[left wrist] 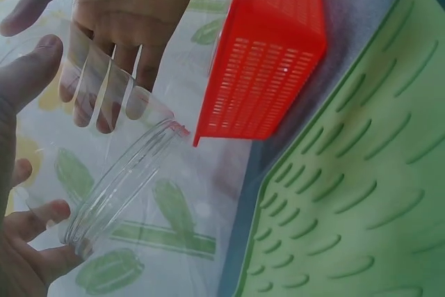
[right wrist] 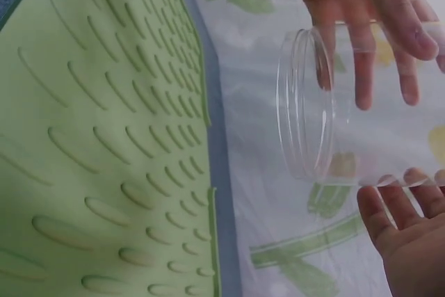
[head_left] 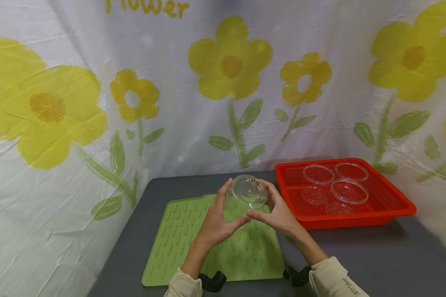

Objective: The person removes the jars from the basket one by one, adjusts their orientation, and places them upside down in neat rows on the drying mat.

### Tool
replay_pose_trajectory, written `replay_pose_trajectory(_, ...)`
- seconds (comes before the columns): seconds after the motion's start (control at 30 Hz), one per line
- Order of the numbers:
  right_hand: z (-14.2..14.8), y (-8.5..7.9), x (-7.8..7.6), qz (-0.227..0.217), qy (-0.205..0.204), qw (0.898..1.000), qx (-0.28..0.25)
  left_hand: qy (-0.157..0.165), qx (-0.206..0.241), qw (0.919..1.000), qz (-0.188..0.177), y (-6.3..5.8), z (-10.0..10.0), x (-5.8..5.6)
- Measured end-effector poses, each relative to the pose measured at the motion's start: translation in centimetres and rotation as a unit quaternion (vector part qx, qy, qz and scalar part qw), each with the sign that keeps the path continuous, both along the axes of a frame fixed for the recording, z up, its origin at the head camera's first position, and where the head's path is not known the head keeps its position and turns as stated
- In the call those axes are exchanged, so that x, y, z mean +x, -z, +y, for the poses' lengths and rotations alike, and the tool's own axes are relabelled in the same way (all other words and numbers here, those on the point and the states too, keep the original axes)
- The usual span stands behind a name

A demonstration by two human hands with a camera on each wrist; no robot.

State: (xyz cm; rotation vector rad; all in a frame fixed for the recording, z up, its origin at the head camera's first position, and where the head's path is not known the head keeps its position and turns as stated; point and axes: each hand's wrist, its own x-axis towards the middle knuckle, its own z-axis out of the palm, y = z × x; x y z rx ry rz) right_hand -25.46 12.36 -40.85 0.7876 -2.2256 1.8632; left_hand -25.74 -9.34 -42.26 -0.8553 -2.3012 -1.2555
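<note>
A clear plastic jar (head_left: 250, 192) is held up between both hands above the green mat (head_left: 223, 264). My left hand (head_left: 216, 222) grips its left side, fingers up by the far edge and thumb low toward the middle. On the other side, my right hand (head_left: 280, 212) holds it the same way, its thumb meeting the left one below the jar. The jar lies tilted on its side; in the right wrist view its threaded rim (right wrist: 306, 106) points toward the mat. Through the clear wall, the left wrist view shows fingers of the right hand (left wrist: 132, 5).
To the right stands a red plastic basket (head_left: 357, 220) with several clear jars (head_left: 349, 192) in it, rims up. The mat has raised ridges and lies on a dark grey table (head_left: 357, 251). A white curtain (head_left: 171, 140) printed with yellow flowers hangs behind.
</note>
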Motion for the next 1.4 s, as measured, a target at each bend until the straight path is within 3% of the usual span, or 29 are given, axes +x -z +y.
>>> replay_pose_trajectory(0.1, -0.3, 0.0, -0.1, 0.006, 0.007, 1.0, 0.0, 0.002, 0.001, 0.9999, -0.011, 0.0, -0.3, 0.0)
replay_pose_trajectory(0.27, -0.7, 0.2, -0.4, 0.001, 0.027, 1.0, 0.005, -0.03, -0.029, 0.9962, -0.076, 0.4, -2.0, 0.0)
replay_pose_trajectory(0.57, -1.8, 0.6, -1.2, -0.012, 0.079, 0.997, 0.02, -0.098, -0.093, 0.9772, -0.164, 2.6, -9.1, -0.6)
replay_pose_trajectory(0.67, -2.7, 0.8, -1.5, -0.017, 0.09, 0.995, 0.027, -0.135, -0.129, 0.9633, -0.193, 3.5, -11.7, -0.6)
replay_pose_trajectory(0.8, -4.1, 0.9, -2.0, -0.022, 0.099, 0.994, 0.034, -0.188, -0.173, 0.9315, -0.258, 4.9, -14.8, -0.3)
replay_pose_trajectory(0.9, -5.4, 0.7, -2.6, -0.028, 0.101, 0.994, 0.041, -0.204, -0.188, 0.9117, -0.303, 6.7, -16.6, -0.2)
replay_pose_trajectory(0.97, -6.4, 0.6, -3.0, -0.032, 0.1, 0.993, 0.046, -0.204, -0.19, 0.906, -0.319, 7.9, -17.5, -0.2)
replay_pose_trajectory(1.1, -8.3, 0.4, -3.8, -0.035, 0.098, 0.993, 0.053, -0.196, -0.188, 0.9032, -0.332, 9.0, -18.1, 0.0)
replay_pose_trajectory(1.4, -12.7, 1.2, -5.4, -0.048, 0.105, 0.991, 0.068, -0.195, -0.191, 0.9001, -0.34, 8.8, -17.9, 0.0)
